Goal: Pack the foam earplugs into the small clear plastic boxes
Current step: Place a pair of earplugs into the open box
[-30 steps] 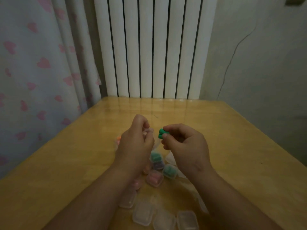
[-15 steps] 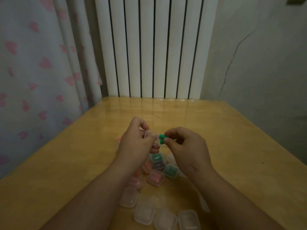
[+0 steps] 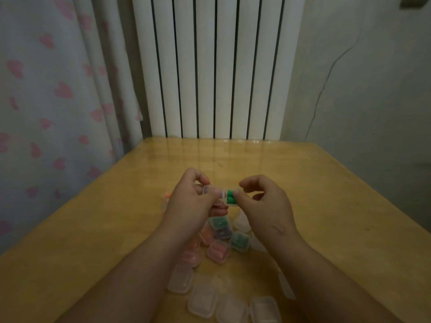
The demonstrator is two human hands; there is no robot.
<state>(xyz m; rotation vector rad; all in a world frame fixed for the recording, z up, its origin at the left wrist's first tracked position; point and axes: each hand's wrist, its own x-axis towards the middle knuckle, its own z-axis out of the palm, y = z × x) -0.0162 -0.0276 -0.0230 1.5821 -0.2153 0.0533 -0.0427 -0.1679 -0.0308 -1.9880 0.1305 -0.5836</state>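
Over the tabletop (image 3: 326,206), left hand (image 3: 189,206) grips a clear box (image 3: 210,190), right hand (image 3: 265,210) pinches green earplugs (image 3: 230,197) whose foam may spring out.

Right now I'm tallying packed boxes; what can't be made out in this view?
Head view:
- Box in the left hand: mostly hidden by that hand.
- Green earplugs: how deep they sit, hidden by the right hand.
- Packed boxes: count, hidden by forearms.
- Empty boxes: cut by bottom edge.

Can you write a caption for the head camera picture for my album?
The left hand holds a clear box while the right hand presses green earplugs into it, above a table.
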